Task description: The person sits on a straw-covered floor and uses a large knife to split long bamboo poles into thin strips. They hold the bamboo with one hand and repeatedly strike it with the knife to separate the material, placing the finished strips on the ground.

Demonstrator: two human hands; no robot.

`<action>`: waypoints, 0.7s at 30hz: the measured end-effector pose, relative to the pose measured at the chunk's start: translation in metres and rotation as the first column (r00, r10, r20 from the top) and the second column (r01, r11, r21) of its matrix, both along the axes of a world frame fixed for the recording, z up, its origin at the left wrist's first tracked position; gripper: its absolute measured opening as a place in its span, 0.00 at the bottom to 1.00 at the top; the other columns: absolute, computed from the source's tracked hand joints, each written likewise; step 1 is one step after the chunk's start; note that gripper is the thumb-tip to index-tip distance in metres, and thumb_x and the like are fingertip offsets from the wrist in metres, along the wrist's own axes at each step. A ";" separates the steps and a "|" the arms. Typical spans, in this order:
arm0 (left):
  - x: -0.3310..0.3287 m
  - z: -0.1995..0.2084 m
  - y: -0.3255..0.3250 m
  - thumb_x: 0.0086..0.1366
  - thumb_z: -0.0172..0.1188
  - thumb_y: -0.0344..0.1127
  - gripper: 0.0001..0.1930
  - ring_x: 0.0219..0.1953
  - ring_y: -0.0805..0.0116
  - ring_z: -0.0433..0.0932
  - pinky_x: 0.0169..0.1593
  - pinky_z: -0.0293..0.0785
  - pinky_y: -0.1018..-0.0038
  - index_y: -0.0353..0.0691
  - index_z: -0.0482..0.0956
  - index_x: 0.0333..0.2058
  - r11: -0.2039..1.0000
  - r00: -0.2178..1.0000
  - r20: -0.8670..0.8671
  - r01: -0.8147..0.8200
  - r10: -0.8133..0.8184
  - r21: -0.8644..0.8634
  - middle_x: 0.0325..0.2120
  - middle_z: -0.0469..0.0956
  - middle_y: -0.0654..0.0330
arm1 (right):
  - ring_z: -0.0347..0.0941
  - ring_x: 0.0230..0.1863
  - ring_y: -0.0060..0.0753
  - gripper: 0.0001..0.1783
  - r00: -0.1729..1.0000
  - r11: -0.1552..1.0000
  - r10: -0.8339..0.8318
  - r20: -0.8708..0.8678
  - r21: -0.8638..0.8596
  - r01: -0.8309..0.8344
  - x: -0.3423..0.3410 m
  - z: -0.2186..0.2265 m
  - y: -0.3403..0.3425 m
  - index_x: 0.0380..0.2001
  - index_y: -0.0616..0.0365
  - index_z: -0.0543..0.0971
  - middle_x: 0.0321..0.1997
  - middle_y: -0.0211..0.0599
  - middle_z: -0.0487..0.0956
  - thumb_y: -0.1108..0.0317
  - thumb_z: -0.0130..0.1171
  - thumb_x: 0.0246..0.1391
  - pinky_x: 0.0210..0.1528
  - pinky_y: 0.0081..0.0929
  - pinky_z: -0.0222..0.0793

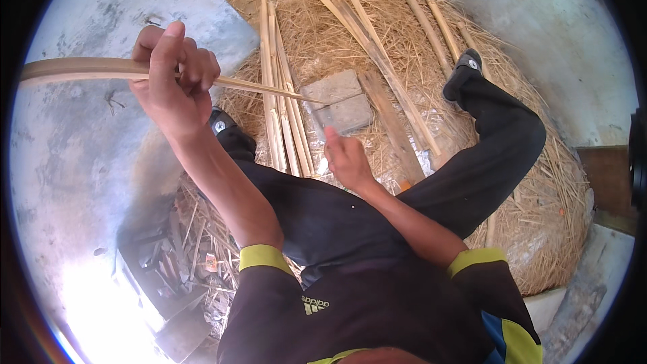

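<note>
- Across the head view, at upper left, the left hand (172,74) is wrapped round a long pale bamboo strip (81,67), thumb uppermost.
- That strip runs from the left rim through the grip to a thin end over two grey concrete blocks (331,86).
- Just below the blocks, the right hand (347,162) has its fingers curled and thumb pointing up; I cannot tell whether it pinches anything.
- Left of the blocks lie more split strips (291,121), lengthwise on straw (306,40); right of them, a weathered plank (387,118) and another group of strips (377,47).
- On the dark short-sleeved shirt (391,296), a pale yellow striped logo with lettering is legible, upside down here.
- Each dark shoe, left (221,121) and right (464,74), bears a round white badge.
- Among scraps at lower left, an orange-and-white packet (211,263) carries print too small to read.
</note>
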State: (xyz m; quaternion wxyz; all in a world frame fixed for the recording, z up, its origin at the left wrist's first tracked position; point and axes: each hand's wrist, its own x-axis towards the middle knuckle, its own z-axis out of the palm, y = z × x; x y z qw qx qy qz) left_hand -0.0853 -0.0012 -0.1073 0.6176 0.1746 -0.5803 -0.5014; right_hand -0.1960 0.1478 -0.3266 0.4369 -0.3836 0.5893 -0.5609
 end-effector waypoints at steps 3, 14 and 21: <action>0.002 -0.001 -0.002 0.60 0.57 0.27 0.14 0.07 0.81 0.50 0.12 0.47 0.79 0.43 0.64 0.19 0.999 0.999 -0.019 -0.031 0.031 0.009 0.08 0.56 0.69 | 0.69 0.15 0.33 0.42 0.993 0.734 0.098 0.059 0.670 -0.112 -0.018 -0.019 -0.006 0.09 0.62 0.70 0.09 0.37 0.68 0.34 0.38 0.60 0.26 0.35 0.65; -0.014 -0.002 0.001 0.61 0.60 0.29 0.13 0.07 0.82 0.52 0.12 0.48 0.79 0.42 0.67 0.19 0.999 0.999 -0.031 -0.041 0.041 -0.006 0.08 0.58 0.69 | 0.54 0.08 0.20 0.36 0.993 0.967 0.112 -0.026 0.234 -0.103 -0.015 -0.039 0.006 0.14 0.57 0.66 0.08 0.26 0.59 0.35 0.42 0.60 0.10 0.22 0.47; -0.025 0.004 0.008 0.68 0.54 0.42 0.14 0.13 0.80 0.57 0.18 0.57 0.77 0.36 0.71 0.30 0.876 0.873 0.079 -0.482 0.481 -0.007 0.13 0.60 0.69 | 0.49 0.07 0.19 0.34 0.973 0.773 -0.056 0.224 0.626 -0.100 -0.043 -0.034 0.021 0.18 0.57 0.66 0.09 0.23 0.58 0.36 0.46 0.59 0.10 0.21 0.42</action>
